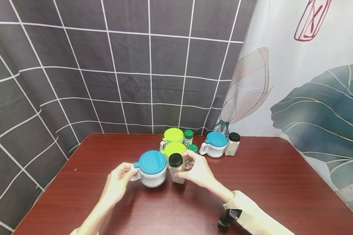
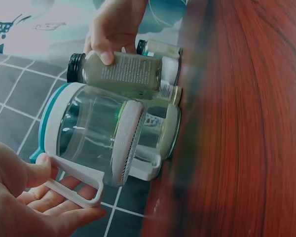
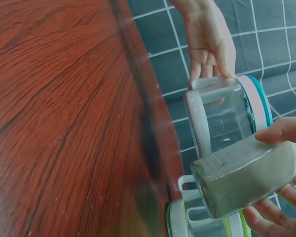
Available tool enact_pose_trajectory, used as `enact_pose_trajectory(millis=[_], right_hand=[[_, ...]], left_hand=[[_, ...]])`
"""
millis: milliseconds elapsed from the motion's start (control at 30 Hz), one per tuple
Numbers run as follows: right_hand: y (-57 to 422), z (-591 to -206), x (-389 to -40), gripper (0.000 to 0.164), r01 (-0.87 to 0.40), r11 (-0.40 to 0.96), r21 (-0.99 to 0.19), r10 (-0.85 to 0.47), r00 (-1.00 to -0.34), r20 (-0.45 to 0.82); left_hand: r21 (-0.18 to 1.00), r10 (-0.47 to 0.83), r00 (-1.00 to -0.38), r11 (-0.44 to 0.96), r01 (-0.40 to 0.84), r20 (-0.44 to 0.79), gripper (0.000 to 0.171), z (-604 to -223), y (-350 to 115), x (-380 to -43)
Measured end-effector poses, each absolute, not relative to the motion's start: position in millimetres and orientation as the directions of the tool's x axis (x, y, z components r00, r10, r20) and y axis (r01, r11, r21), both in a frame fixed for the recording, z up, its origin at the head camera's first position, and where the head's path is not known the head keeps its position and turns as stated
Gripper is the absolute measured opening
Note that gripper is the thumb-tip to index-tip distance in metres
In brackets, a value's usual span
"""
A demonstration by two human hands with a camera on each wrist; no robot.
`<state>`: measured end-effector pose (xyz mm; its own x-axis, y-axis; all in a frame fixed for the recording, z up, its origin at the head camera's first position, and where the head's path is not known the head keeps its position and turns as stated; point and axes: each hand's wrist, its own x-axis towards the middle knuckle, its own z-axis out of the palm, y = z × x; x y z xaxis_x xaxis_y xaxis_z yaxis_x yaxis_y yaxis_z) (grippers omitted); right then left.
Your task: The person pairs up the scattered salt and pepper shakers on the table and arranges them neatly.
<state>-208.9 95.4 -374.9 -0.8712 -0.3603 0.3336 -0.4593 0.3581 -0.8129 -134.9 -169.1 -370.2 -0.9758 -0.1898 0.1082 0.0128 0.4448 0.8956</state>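
My left hand (image 1: 117, 182) pinches the white handle (image 2: 76, 182) of a clear seasoning jar with a blue lid (image 1: 152, 162). In my right hand (image 1: 198, 171) is a square glass spice bottle (image 3: 246, 177) with a black cap (image 1: 176, 160), gripped between thumb and fingers. Bottle and jar are side by side, both upright, and their bases show above the tabletop in the wrist views. Just behind them are two lime-lidded jars, the nearer one (image 1: 175, 148) partly covered by the spice bottle and the farther one (image 1: 173, 134) at the back.
Two green-capped shakers (image 1: 188, 137) stand beside the lime-lidded jars, the nearer partly hidden by my right hand. Farther right are another blue-lidded jar (image 1: 216, 145) and a black-capped bottle (image 1: 232, 144). The red-brown wooden table (image 1: 270, 182) ends at a dark gridded curtain (image 1: 129, 85).
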Motion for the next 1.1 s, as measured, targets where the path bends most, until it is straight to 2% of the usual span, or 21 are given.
enact_pose_trajectory(millis=[733,1100], right_hand=[[129,-384,-209,0.045,-0.416,0.352,-0.839,-0.286,-0.901,0.327],[144,-386,-208,0.045,-0.43,0.363,-0.827,-0.265,-0.898,0.351]], left_hand=[[0.929,-0.177,-0.982,0.369,0.001,0.071,0.013,-377,-146,-141],[0.943,-0.147,-0.985,0.329,0.039,0.092,0.013,-378,-134,-143]])
